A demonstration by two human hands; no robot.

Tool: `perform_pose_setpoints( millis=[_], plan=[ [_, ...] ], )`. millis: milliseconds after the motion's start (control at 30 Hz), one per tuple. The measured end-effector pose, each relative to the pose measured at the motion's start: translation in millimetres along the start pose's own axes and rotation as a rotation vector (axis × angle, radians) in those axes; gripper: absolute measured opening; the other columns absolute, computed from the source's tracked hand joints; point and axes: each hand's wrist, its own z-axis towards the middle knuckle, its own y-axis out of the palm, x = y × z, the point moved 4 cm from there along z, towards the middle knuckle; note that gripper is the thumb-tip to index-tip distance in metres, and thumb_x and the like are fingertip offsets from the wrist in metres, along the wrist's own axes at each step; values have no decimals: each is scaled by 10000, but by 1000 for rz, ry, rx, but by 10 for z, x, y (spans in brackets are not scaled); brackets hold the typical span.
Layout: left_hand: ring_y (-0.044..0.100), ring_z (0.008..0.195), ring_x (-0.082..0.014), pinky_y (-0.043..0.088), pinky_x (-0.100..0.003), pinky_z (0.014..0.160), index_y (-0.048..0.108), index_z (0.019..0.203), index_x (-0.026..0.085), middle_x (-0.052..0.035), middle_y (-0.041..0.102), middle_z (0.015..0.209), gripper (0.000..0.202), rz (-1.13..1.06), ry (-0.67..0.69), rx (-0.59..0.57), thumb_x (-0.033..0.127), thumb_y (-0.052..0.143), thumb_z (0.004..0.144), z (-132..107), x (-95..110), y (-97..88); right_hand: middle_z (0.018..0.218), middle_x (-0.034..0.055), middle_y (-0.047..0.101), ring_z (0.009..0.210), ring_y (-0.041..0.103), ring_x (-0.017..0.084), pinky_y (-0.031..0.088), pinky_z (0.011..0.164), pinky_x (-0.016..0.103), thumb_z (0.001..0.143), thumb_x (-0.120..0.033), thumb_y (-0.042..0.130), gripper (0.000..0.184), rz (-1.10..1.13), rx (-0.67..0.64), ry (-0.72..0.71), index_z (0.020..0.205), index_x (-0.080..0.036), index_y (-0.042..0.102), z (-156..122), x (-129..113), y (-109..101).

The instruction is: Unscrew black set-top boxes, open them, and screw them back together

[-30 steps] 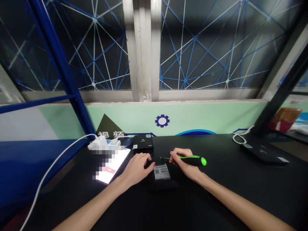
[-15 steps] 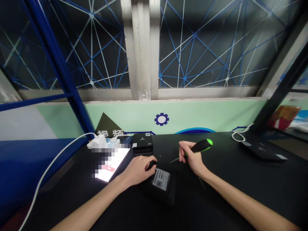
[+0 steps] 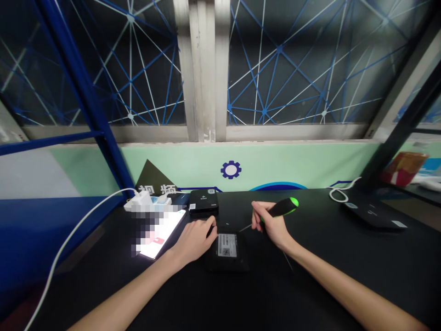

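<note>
A small black box with a white label lies flat on the black table in front of me. My left hand rests on its left edge, fingers curled against it. My right hand grips a screwdriver with a black and green handle. Its thin shaft slants down to the left and ends just above the box's far right corner. A tiny screw lies on the table behind the box.
A lit phone lies left of my left hand, with a white charger and cable behind it. A second black box stands at the back. Another flat black device with a white cord sits far right.
The labelled box turned askew half a second ago and now lies square again under my left hand. My right hand raised the screwdriver off the box, handle tilted up to the right.
</note>
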Motion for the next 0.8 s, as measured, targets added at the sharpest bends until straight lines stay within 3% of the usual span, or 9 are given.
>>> perform_pose_setpoints(
  millis=[133,300,433,667,800],
  plan=[
    [666,686,-215,332,-277,561,532,959,226,-16,687,792,195,9,-12,0,298,359,1012,7,-12,21,421,2,540,352,410,94,310,397,226,921,-502,547,563,-54,-25,53,456,-198,462,46,9,42],
    [676,674,-220,345,-270,567,527,983,230,-6,688,763,168,32,-26,13,307,379,1009,20,1,49,386,-17,471,343,428,97,329,408,229,955,-436,485,572,-259,-229,142,438,-191,508,230,-55,219],
    [680,688,-231,356,-273,585,521,987,236,-4,681,751,183,42,-36,21,332,367,1015,17,9,62,385,-24,468,382,457,99,384,491,235,958,-367,476,566,-390,-288,86,419,-197,437,345,-105,381],
    [679,694,-244,350,-283,589,523,998,238,-9,681,750,188,68,-48,26,315,352,1008,30,-1,109,409,-47,403,414,407,92,354,496,237,976,-406,455,559,-296,-286,48,459,-199,407,277,-33,350],
    [675,689,-245,344,-284,593,537,957,236,-13,685,749,189,83,-48,15,344,386,992,66,-11,119,478,-82,397,430,376,77,300,444,216,842,-425,688,430,-174,-342,66,596,-204,414,167,60,295]
  ],
)
